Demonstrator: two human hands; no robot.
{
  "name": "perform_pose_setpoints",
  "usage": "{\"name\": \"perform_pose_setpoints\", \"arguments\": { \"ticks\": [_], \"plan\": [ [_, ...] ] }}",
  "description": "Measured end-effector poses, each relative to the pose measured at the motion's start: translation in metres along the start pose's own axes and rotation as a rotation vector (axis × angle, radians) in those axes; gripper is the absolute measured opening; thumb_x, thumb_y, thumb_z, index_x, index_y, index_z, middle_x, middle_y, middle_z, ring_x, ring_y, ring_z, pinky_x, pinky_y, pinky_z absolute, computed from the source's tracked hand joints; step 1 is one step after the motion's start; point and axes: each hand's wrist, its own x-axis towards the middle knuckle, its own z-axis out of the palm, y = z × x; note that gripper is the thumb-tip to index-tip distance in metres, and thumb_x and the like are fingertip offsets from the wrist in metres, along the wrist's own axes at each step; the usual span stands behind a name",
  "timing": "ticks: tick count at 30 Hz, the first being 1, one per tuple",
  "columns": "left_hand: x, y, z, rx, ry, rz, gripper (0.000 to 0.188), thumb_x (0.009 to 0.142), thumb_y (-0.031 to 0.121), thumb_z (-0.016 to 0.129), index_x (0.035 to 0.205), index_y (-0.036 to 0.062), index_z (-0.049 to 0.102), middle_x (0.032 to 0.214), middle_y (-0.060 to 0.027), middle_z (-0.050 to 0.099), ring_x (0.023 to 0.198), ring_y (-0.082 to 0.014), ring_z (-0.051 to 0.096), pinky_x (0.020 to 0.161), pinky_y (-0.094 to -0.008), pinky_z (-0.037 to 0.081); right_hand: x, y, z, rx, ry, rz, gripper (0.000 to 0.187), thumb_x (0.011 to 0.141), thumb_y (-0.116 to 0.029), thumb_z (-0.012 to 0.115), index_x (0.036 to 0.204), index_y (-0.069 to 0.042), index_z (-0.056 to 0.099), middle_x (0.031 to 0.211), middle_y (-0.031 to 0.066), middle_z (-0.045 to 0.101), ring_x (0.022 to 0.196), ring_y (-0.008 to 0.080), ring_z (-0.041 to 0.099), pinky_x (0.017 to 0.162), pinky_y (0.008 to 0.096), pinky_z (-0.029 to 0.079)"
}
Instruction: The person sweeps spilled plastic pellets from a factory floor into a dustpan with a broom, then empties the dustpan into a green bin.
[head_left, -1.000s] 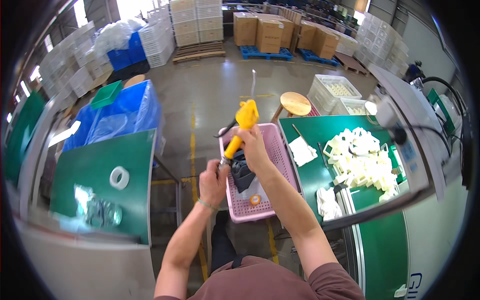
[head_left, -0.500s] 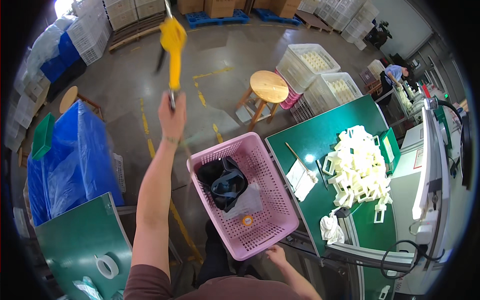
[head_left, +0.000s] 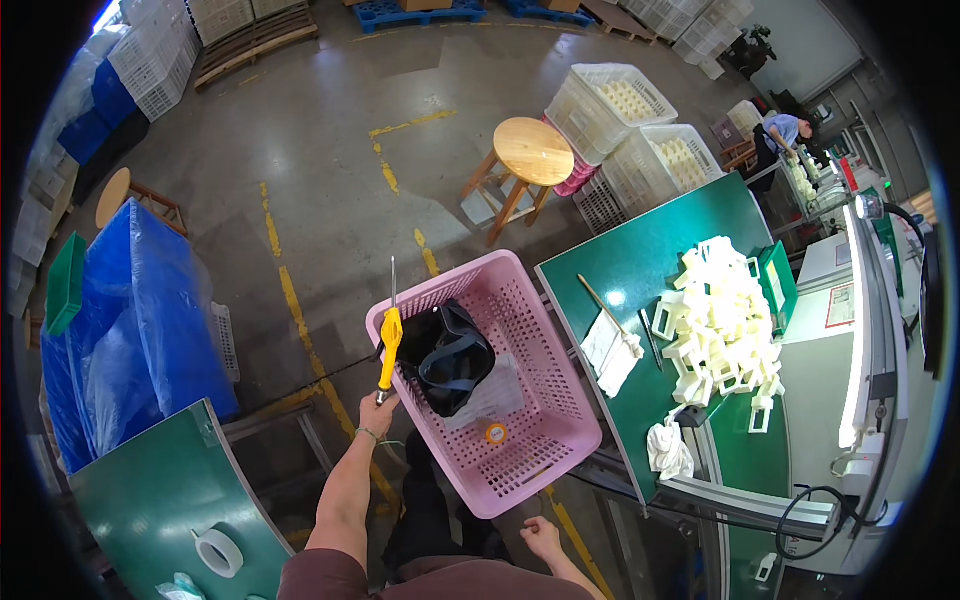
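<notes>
My left hand [head_left: 378, 411] grips the orange handle of a yellow tool [head_left: 389, 338] with a long thin metal tip pointing up. The tool stands upright against the left rim of a pink slotted basket [head_left: 560, 330]. Inside the basket lie a black bag [head_left: 445, 355], a clear plastic sheet and a small orange tape roll [head_left: 495, 433]. My right hand [head_left: 541, 536] hangs low by my lap, just below the basket's near corner, with its fingers curled and nothing visible in them.
A green table [head_left: 640, 270] to the right carries a pile of white plastic parts [head_left: 725, 320] and rags. A round wooden stool [head_left: 533, 150] and white crates [head_left: 625, 100] stand beyond. Blue-wrapped stacks [head_left: 150, 320] and a second green table [head_left: 160, 500] with a white tape roll [head_left: 218, 552] are on the left. Another person [head_left: 785, 130] works far right.
The yellow tool was raised high overhead half a second ago; now it has come down beside the basket's left rim. The view has swung right and downward.
</notes>
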Motion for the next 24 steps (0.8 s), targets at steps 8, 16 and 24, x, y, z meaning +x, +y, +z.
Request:
{"name": "perform_pose_setpoints", "arguments": {
  "ticks": [8, 16, 24],
  "plan": [
    [0.008, 0.026, 0.002, -0.182, -0.573, 0.054, 0.022, 0.068, 0.01, 0.049, 0.048, 0.0091, 0.041, 0.04, -0.0008, 0.037, 0.03, -0.0116, 0.035, 0.03, -0.0253, 0.025, -0.013, -0.017, 0.006, -0.033, -0.047, -0.005, 0.031, 0.071, -0.022, 0.06, 0.097, -0.007, 0.058, 0.082, 0.0081, 0.064, 0.08, 0.0237, 0.061, 0.072, 0.0339, 0.048],
    [0.065, -0.024, -0.038, 0.216, -0.289, -0.195, 0.014, 0.065, 0.01, 0.051, 0.056, 0.0056, 0.042, 0.044, -0.0049, 0.038, 0.033, -0.017, 0.04, 0.032, -0.0316, 0.033, -0.033, -0.013, 0.012, 0.037, 0.019, 0.003, 0.032, 0.073, -0.023, 0.057, 0.101, -0.006, 0.056, 0.086, 0.0094, 0.063, 0.084, 0.0234, 0.061, 0.075, 0.0333, 0.047],
    [0.122, -0.079, -0.03, 0.756, 0.218, 0.09, 0.035, 0.067, 0.009, 0.053, 0.098, -0.0072, 0.048, 0.09, -0.0198, 0.058, 0.078, -0.0315, 0.055, 0.077, -0.0349, 0.043, -0.046, 0.002, 0.024, 0.067, 0.029, 0.06, 0.032, 0.073, -0.024, 0.057, 0.101, -0.008, 0.056, 0.09, 0.0091, 0.063, 0.089, 0.0239, 0.06, 0.077, 0.0347, 0.047]
  ]
}}
